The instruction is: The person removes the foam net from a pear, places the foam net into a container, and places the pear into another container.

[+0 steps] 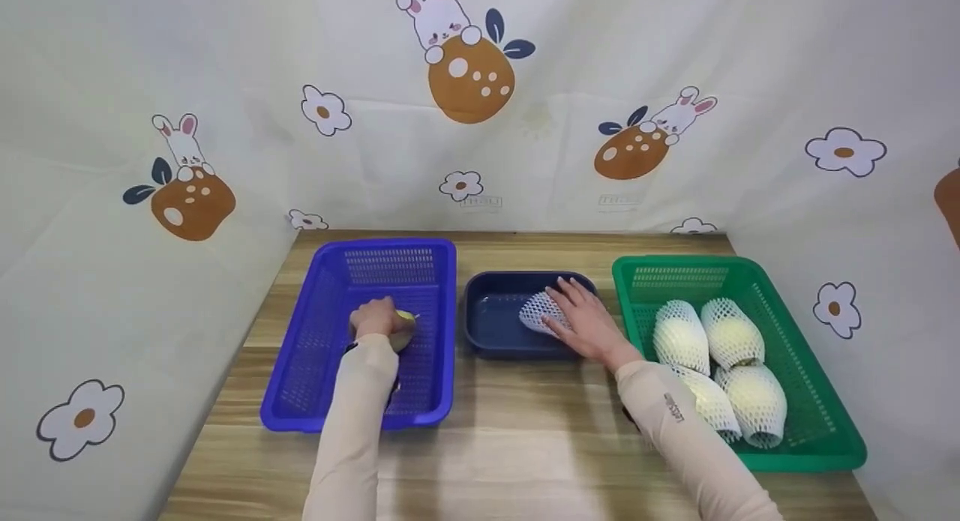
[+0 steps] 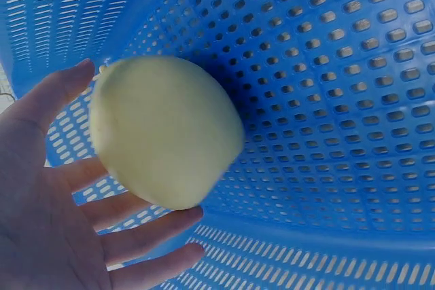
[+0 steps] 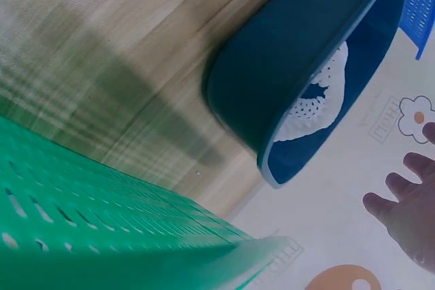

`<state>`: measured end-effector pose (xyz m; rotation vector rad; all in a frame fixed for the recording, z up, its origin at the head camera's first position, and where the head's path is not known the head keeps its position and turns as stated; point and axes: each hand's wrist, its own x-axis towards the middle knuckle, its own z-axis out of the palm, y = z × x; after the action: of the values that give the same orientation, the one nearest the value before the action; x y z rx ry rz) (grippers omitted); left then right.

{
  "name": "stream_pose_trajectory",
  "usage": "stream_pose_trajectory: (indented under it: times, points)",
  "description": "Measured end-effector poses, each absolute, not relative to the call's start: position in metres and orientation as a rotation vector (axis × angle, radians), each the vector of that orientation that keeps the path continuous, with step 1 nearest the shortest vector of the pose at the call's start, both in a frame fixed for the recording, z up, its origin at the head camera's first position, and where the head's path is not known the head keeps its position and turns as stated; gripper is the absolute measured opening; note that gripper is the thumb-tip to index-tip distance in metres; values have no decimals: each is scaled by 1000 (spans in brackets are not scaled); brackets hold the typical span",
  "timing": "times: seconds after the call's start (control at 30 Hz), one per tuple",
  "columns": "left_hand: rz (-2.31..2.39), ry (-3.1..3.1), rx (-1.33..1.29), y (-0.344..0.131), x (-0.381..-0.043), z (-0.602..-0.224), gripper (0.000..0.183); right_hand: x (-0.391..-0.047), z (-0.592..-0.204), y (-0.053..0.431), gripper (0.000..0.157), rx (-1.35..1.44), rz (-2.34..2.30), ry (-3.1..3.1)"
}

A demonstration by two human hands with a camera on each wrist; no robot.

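My left hand (image 1: 375, 316) is down inside the blue basket (image 1: 448, 341) at a pale yellow melon (image 2: 163, 130) with a short stem. In the left wrist view its fingers extend along the melon's side and partly behind it, with the thumb (image 2: 68, 86) near the stem end. My right hand (image 1: 589, 322), fingers spread and fairly straight, is over the dark blue tray (image 1: 491, 352). Beneath it lies a white foam net sleeve (image 1: 534, 313), which looks hollow in the right wrist view and is partly covered by the hand in the head view.
To the right stands a green basket (image 1: 817, 461) holding several pale fruits in foam nets (image 1: 739, 337). Baskets and tray sit on a wood-grain table (image 1: 510, 446). A printed curtain (image 1: 555, 184) encloses the back and sides.
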<state>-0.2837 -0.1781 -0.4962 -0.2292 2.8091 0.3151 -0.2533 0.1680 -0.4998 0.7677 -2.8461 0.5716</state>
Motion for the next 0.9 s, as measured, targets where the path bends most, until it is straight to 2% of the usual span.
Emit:
stream_pose_trajectory:
  times: [0.13,0.4,0.9]
  points:
    - [287,2845,-217,-173,-287,-489,66,-251,-494,169,53,781,564,-2819]
    - [404,3054,-97,-151,-290,-467,59,-247,-480,170,50,800,560,-2777]
    - [468,3167,270,-94,-275,-408,55,-240,-439,191,46,735,534,-2652]
